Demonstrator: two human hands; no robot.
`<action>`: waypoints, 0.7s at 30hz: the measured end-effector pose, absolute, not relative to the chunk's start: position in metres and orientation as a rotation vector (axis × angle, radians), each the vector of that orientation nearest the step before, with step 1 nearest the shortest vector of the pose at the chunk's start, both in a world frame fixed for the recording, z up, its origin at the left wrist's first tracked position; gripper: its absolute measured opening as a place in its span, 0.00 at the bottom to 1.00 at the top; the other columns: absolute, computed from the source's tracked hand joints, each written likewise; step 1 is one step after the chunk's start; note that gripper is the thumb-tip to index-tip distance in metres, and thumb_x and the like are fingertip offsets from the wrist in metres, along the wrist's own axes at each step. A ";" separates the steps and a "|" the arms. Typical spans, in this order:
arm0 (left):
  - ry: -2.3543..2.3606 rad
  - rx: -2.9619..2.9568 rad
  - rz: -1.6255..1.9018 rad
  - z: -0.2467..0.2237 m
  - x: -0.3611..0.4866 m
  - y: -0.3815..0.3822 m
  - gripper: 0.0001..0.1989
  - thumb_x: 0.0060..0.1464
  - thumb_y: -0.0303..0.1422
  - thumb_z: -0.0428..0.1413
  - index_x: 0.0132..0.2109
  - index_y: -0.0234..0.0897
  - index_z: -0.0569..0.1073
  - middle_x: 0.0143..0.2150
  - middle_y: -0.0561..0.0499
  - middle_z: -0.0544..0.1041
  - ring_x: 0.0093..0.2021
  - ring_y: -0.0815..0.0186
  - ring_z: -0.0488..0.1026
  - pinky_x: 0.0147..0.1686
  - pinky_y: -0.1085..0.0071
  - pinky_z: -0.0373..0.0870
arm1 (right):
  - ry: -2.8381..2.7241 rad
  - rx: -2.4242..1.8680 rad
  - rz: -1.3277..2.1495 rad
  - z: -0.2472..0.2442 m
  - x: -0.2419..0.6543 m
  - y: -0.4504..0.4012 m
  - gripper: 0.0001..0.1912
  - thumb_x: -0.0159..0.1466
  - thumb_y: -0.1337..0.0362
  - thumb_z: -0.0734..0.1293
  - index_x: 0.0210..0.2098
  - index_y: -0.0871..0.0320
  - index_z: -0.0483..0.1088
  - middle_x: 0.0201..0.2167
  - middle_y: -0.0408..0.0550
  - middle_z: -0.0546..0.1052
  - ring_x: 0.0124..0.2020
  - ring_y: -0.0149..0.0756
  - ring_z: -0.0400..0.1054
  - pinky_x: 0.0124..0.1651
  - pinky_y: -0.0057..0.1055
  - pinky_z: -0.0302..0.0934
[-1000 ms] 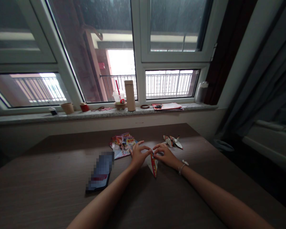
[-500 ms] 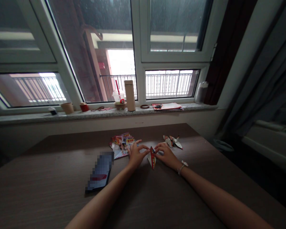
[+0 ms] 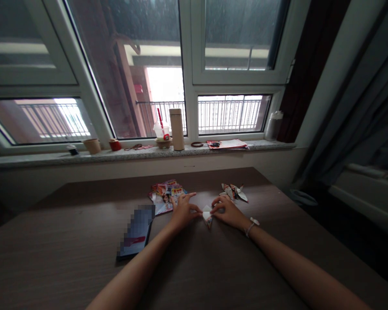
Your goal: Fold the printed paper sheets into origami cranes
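Observation:
A small piece of folded paper (image 3: 207, 215), white on top with a printed, pointed lower end, is held just over the dark table (image 3: 194, 267). From the left, my left hand (image 3: 183, 212) pinches its edge between thumb and a finger, the other fingers stretched out. My right hand (image 3: 228, 211) pinches the opposite edge, with its fingers curled. Beyond my left hand lies a stack of colourful printed paper sheets (image 3: 164, 206). Several folded paper pieces (image 3: 234, 192), pointed and part white, sit past my right hand.
A smartphone (image 3: 136, 232), its screen blurred, lies left of my left forearm. On the windowsill (image 3: 142, 156) stand a beige thermos (image 3: 176, 129), a cup with a red straw (image 3: 162, 130), a paper cup (image 3: 92, 146), scissors (image 3: 215, 144) on papers and a bottle (image 3: 273, 125).
The folded paper showed a red printed strip and a long diamond shape; now its top part shows white and it looks shorter. Both hands still pinch it, slightly lower.

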State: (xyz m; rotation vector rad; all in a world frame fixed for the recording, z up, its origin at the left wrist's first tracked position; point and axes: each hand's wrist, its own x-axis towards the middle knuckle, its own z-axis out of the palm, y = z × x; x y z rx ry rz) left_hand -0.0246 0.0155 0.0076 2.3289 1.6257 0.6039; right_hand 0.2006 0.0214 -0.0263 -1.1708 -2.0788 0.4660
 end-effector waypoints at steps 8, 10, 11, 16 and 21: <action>1.661 2.312 0.706 0.002 -0.014 0.015 0.07 0.54 0.39 0.61 0.30 0.45 0.80 0.63 0.52 0.68 0.66 0.49 0.56 0.61 0.29 0.24 | -2.036 -1.304 0.466 -0.025 0.191 0.023 0.07 0.61 0.58 0.70 0.32 0.54 0.78 0.42 0.49 0.75 0.51 0.44 0.61 0.57 0.42 0.52; 1.704 2.256 0.711 0.000 -0.010 0.014 0.04 0.53 0.38 0.62 0.34 0.46 0.80 0.62 0.51 0.69 0.65 0.49 0.57 0.61 0.29 0.26 | -2.027 -1.343 0.453 -0.026 0.189 0.023 0.06 0.60 0.58 0.71 0.33 0.53 0.78 0.43 0.49 0.74 0.52 0.45 0.60 0.57 0.43 0.52; 1.723 2.221 0.713 0.000 -0.009 0.013 0.04 0.52 0.38 0.63 0.35 0.47 0.80 0.62 0.51 0.69 0.65 0.49 0.58 0.61 0.29 0.28 | -2.021 -1.363 0.452 -0.026 0.188 0.023 0.06 0.60 0.59 0.71 0.33 0.53 0.78 0.44 0.49 0.73 0.53 0.45 0.59 0.58 0.43 0.51; 1.761 2.166 0.701 0.001 -0.006 0.012 0.04 0.52 0.38 0.63 0.37 0.50 0.80 0.64 0.52 0.67 0.66 0.49 0.56 0.62 0.30 0.31 | -1.986 -1.448 0.486 -0.025 0.186 0.025 0.06 0.58 0.59 0.72 0.34 0.52 0.78 0.46 0.48 0.71 0.54 0.46 0.58 0.58 0.42 0.51; 1.806 2.191 0.719 -0.002 -0.003 0.015 0.03 0.52 0.38 0.63 0.33 0.47 0.80 0.63 0.52 0.68 0.65 0.47 0.56 0.60 0.28 0.31 | -1.963 -1.496 0.469 -0.025 0.183 0.024 0.07 0.59 0.58 0.71 0.35 0.52 0.78 0.48 0.49 0.70 0.55 0.46 0.57 0.58 0.43 0.50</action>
